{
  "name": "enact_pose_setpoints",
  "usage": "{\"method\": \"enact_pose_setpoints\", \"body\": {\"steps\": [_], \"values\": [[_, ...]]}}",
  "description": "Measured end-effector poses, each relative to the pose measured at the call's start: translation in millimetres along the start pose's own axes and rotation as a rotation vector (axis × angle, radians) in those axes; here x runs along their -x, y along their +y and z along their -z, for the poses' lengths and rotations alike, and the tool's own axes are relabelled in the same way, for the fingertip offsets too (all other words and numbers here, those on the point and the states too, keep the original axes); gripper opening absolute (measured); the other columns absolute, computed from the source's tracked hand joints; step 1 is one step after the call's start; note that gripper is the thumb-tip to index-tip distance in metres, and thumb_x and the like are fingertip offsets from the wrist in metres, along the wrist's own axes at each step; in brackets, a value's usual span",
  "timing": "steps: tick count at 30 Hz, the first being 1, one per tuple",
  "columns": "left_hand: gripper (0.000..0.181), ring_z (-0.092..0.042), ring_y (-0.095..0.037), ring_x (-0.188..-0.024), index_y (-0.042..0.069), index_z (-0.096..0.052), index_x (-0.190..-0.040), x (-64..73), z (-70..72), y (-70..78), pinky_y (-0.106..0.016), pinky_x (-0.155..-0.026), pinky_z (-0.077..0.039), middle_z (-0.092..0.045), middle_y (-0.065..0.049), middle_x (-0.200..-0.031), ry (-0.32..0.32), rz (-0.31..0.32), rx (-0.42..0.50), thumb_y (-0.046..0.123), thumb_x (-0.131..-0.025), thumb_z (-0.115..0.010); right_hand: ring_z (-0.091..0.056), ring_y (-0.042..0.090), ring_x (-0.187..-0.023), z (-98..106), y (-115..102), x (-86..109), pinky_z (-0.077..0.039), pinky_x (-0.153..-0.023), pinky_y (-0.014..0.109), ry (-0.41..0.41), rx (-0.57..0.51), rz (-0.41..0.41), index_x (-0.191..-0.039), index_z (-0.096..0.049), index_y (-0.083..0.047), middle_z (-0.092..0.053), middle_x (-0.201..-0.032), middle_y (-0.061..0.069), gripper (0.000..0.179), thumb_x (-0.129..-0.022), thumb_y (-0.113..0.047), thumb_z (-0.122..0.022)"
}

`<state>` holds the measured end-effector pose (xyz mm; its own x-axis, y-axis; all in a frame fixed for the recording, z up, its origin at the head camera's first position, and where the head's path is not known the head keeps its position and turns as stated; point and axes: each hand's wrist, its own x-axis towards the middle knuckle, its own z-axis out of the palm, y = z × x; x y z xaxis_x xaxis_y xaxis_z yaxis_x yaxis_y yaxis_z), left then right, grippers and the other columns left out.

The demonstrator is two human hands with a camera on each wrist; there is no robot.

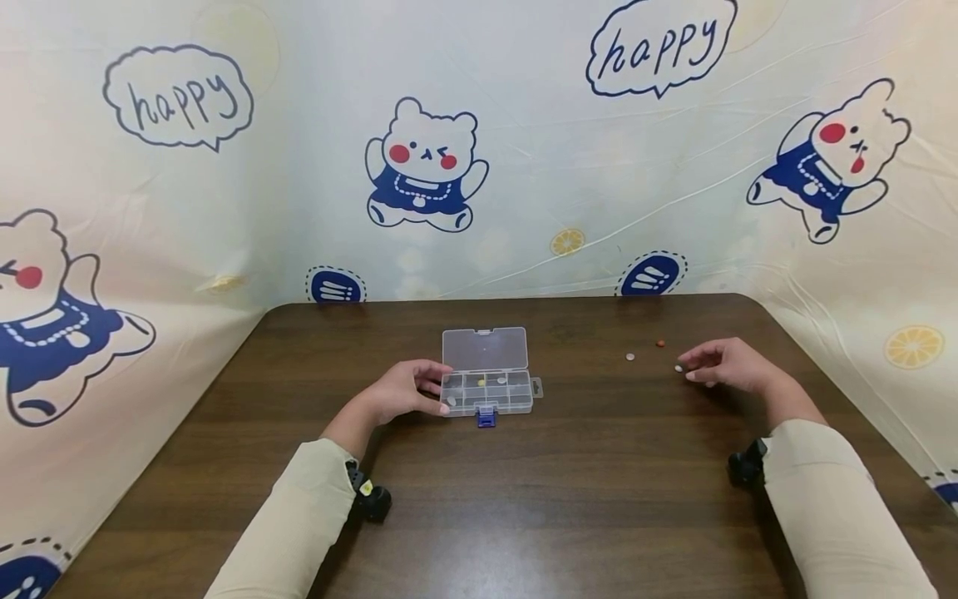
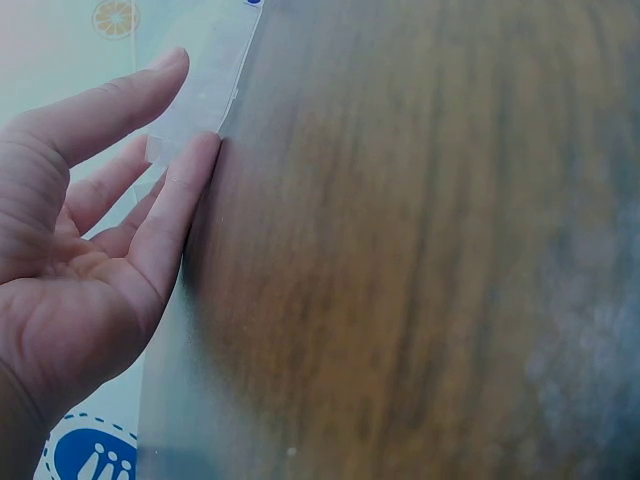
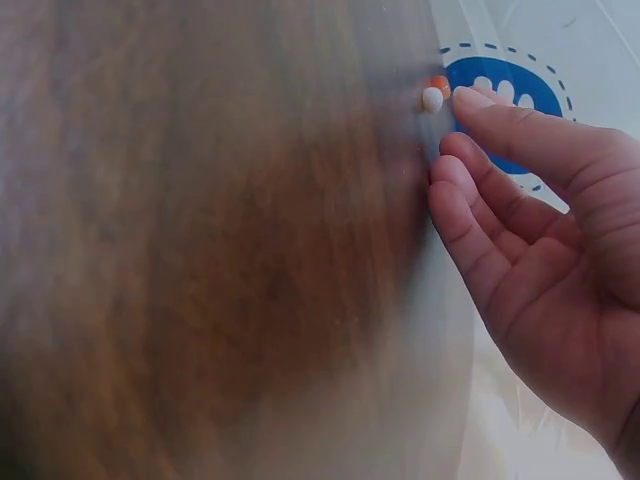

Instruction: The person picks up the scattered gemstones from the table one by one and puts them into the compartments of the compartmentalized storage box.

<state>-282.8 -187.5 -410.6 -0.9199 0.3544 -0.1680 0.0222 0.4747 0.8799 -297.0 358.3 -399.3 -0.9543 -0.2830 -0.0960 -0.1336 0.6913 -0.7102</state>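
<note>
Clear plastic made up the one box (image 1: 486,393) on the table (image 1: 584,491), lid up, holding one yellow pill (image 1: 481,383) and two pale pills (image 1: 501,380), its left end gripped between the left hand's (image 1: 407,391) thumb and fingers. Well to its right, one white pill (image 1: 678,368) sat at the right hand's (image 1: 729,366) fingertips, pinched or merely approached, I could not tell; one orange pill (image 1: 660,343) and one pinkish pill (image 1: 629,357) lay near.
</note>
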Motion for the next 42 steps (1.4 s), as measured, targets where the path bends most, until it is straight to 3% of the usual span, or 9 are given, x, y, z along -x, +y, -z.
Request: {"method": "enact_pose_setpoints", "body": {"steps": [8,23,42], "values": [[0.068,-0.056,-0.027,-0.107,0.009,-0.059,-0.132,1.0,0.0,-0.6,-0.035,-0.088,-0.052,-0.058,-0.011,-0.125,0.002,0.011,0.004,0.009,-0.071,-0.088,-0.059,0.014,-0.075,-2.8,5.9,-9.2,-0.054,-0.066,0.029,-0.024,0.025,0.012,-0.115,-0.066,0.008,-0.070,-0.099,0.014,0.036,-0.086,-0.011,-0.075],[0.068,-0.056,-0.026,-0.105,0.008,-0.059,-0.131,-1.6,0.3,-3.5,-0.033,-0.085,-0.053,-0.059,-0.011,-0.123,0.001,-0.001,0.008,0.008,-0.070,-0.088,-0.056,0.017,-0.072,-5.9,5.6,-17.9,-0.053,-0.062,0.030,-0.012,0.039,-0.036,-0.106,-0.070,0.006,-0.066,-0.083,0.004,0.027,-0.087,-0.012,-0.075],[0.066,-0.056,-0.025,-0.105,0.009,-0.059,-0.131,2.1,-1.3,1.5,-0.033,-0.086,-0.053,-0.059,-0.010,-0.124,0.012,0.008,0.001,0.008,-0.071,-0.087,-0.057,0.022,-0.075,-4.7,-3.1,-15.1,-0.054,-0.063,0.031,0.005,0.056,-0.001,-0.107,-0.070,0.001,-0.068,-0.091,0.008,0.026,-0.088,-0.017,-0.073]]}}
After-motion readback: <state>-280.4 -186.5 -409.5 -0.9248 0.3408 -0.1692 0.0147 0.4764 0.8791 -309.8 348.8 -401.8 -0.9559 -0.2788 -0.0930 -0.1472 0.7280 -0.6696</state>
